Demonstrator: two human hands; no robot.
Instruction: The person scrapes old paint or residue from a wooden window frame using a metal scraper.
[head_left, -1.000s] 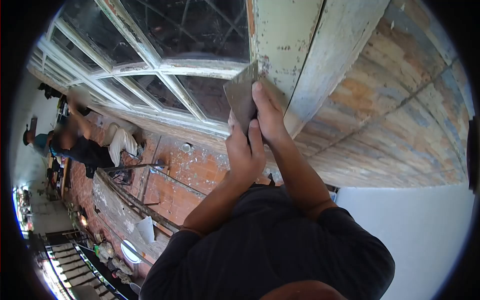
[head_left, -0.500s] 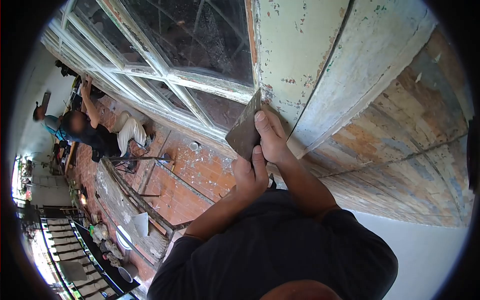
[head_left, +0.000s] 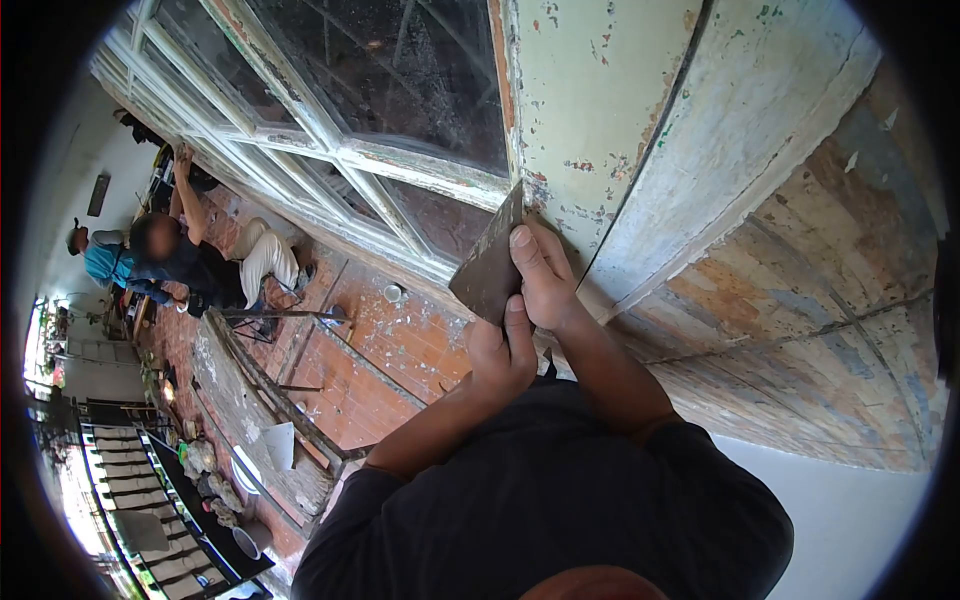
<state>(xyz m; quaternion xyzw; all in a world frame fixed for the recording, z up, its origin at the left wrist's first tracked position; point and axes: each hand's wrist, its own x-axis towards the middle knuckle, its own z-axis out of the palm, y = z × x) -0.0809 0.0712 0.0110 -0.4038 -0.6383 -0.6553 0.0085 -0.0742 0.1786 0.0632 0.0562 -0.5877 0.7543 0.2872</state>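
A flat, dark rectangular scraper (head_left: 488, 266) with a worn, pale-speckled edge is pinched between both of my hands. My right hand (head_left: 545, 272) has its thumb pressed on the plate's right side, with the fingers mostly hidden behind. Lower down, my left hand (head_left: 502, 348) grips the bottom corner, thumb pointing up. The plate's upper tip overlaps the edge of the white window frame (head_left: 430, 172), where paint is chipped. Beside it stands the pale green wooden post (head_left: 600, 90), with flaking patches and bare spots.
A worn wooden bench (head_left: 225, 375) with a metal frame stands to the left, a white sheet (head_left: 280, 446) on it. Paint chips litter the tiled floor (head_left: 375, 330) around a small can (head_left: 392, 293). Two people (head_left: 190, 262) are further off along the windows. Scraped panels (head_left: 800, 260) lie right.
The view has shifted slightly. My hands and the scraper keep nearly the same place at the frame edge. Further off, the two people have changed posture a little.
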